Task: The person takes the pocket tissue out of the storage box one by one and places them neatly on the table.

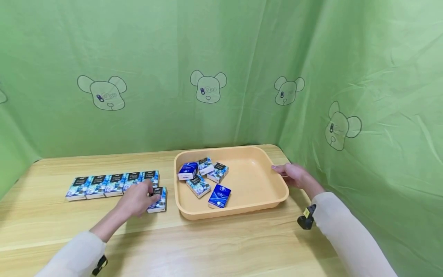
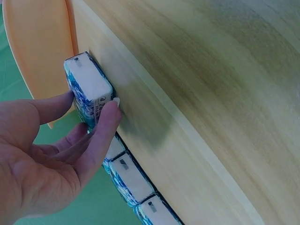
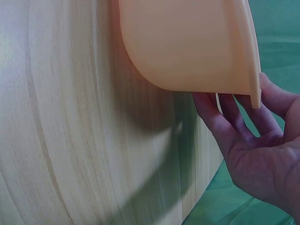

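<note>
From afar I see the left hand (image 1: 138, 197) pinching a pack (image 1: 157, 203) left of centre, near a row (image 1: 97, 186) of five; five more lie loose in the tray (image 1: 252, 177), lower centre, its edge in the right hand's (image 1: 294, 174) grip: roughly half done, I judge.

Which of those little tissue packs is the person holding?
The blue-patterned tissue pack pinched in the left hand, beside the peach tray. Five matching packs form a row farther from the person; the other five packs lie inside the tray, untouched.
</note>
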A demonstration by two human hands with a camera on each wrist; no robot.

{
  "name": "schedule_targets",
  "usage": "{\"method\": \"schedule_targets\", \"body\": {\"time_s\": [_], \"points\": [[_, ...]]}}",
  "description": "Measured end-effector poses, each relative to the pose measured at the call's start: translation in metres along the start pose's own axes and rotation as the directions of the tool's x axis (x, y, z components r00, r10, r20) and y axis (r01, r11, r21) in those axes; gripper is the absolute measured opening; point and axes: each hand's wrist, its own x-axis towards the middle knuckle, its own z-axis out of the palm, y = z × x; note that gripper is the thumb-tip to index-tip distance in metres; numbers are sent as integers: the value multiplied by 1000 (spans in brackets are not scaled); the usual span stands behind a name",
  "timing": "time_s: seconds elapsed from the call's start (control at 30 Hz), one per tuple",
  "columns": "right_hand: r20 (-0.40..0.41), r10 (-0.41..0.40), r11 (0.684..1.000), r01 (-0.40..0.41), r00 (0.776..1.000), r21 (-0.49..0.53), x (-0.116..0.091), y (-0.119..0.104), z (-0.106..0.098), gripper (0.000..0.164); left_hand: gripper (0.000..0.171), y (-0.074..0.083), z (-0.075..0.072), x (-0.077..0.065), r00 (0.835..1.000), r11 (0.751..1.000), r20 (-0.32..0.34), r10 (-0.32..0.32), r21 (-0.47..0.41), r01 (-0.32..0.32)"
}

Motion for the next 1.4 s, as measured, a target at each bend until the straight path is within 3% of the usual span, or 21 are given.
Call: {"method": "schedule_targets", "body": {"time_s": [0.33, 0.57, 1.0, 1.2, 1.4], "points": [[-6, 0, 1000, 0, 1000, -5, -1, 0, 0, 36, 37, 1, -2, 0, 1000, 1000, 19, -2, 18, 2], [-3, -2, 1000, 2, 1000, -11, -2, 0, -1, 35, 26, 10, -15, 3, 998, 993, 26, 49, 108, -51], [-1, 2, 1000, -2, 1000, -1, 1, 2, -1, 37, 23, 58, -30, 23, 982, 969, -94, 166, 199, -145], [-5, 2, 1000, -2, 1000, -9, 1, 1, -1, 39, 20, 83, -25, 29, 960, 956, -136, 246, 199, -217], [-6, 2, 1000, -2, 1000, -12, 0, 1, -2, 39, 18, 103, -17, 36, 952, 951, -138, 272, 192, -244]]}}
